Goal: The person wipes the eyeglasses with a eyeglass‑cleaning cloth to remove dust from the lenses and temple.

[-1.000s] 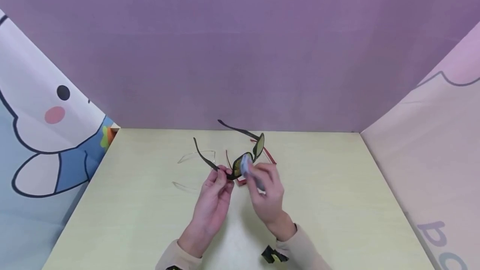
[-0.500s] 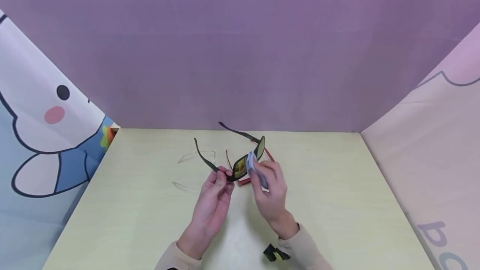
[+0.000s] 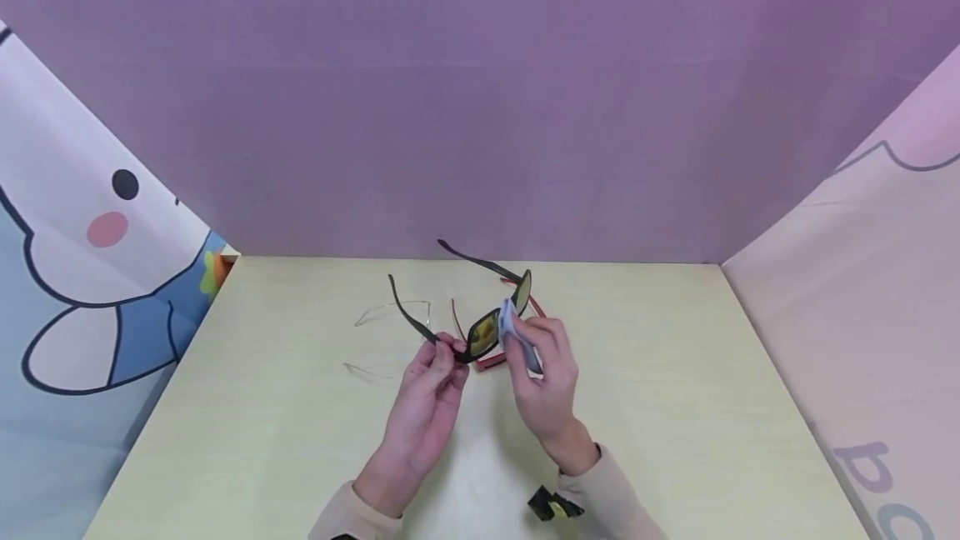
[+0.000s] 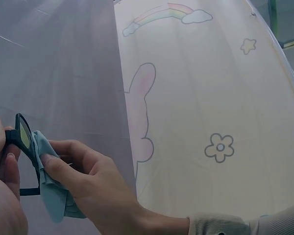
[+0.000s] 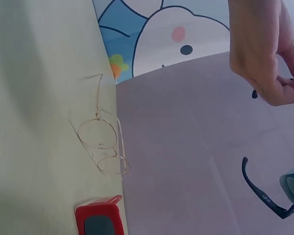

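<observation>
Black-framed sunglasses (image 3: 482, 335) with yellowish lenses are held up over the table, temples spread toward the back. My left hand (image 3: 422, 411) pinches them at the left hinge corner, thumb on top. My right hand (image 3: 549, 382) pinches a folded light-blue cleaning cloth (image 4: 51, 188) at the bridge side of the left lens. In the head view the cloth hides the bridge. The right lens shows just beyond it, and the left wrist view has the cloth right against the frame.
Beneath the held pair, red-framed sunglasses (image 5: 99, 218) lie on the pale table (image 3: 262, 440). Thin gold wire-rimmed glasses (image 5: 98, 133) lie to their left. A purple backdrop (image 3: 480, 107) rises behind, with printed cloth walls on both sides.
My right hand and the cloth have shifted slightly right, from over the left lens to its bridge side, uncovering more of that lens. My left hand has stayed nearly still.
</observation>
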Available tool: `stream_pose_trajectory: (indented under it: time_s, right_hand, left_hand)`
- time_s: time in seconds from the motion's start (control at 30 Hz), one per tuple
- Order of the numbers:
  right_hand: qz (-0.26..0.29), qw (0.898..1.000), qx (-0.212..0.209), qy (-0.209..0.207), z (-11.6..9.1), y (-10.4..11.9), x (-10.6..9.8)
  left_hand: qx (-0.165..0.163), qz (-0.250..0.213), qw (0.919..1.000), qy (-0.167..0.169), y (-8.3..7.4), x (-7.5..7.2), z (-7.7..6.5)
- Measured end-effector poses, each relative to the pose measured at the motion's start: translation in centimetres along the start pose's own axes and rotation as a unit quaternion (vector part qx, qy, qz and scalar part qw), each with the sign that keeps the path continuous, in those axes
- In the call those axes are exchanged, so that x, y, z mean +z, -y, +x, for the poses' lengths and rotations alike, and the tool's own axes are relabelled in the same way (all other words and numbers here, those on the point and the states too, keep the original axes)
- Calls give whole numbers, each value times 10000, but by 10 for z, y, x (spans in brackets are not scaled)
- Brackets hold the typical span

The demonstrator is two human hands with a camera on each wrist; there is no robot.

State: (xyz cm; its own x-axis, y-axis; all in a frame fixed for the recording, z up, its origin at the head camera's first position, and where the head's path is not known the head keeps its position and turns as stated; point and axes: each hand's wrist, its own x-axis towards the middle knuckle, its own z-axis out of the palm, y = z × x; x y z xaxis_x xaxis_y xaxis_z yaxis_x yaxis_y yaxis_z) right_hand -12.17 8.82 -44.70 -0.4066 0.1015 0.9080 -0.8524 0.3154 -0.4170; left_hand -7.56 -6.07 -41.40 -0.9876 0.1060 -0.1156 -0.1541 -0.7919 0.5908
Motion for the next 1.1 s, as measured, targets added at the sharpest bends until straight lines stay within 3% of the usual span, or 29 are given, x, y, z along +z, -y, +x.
stream_pose_trajectory:
  time_s: [0.1,0.4,0.7,0.93,1.1]
  right_hand:
    - [51,10000,2,28,-3,3,1]
    - [395,9969,-591,340,-7,11,7]
    - [265,9991,-210,-241,5,-5,-11]
    - [181,9987,287,-387,11,-16,-23]
    - [-92,9997,81,-208,9,-20,-22]
  left_hand:
    - [5,34,10000,1,0,0,0]
    - [29,118,9999,-43,-2,0,-1]
    - [-137,69,9996,-250,-5,-5,-1]
    - [-172,-2,9998,-61,-5,-7,-3]
    - [-209,-180,9995,145,-5,-8,-4]
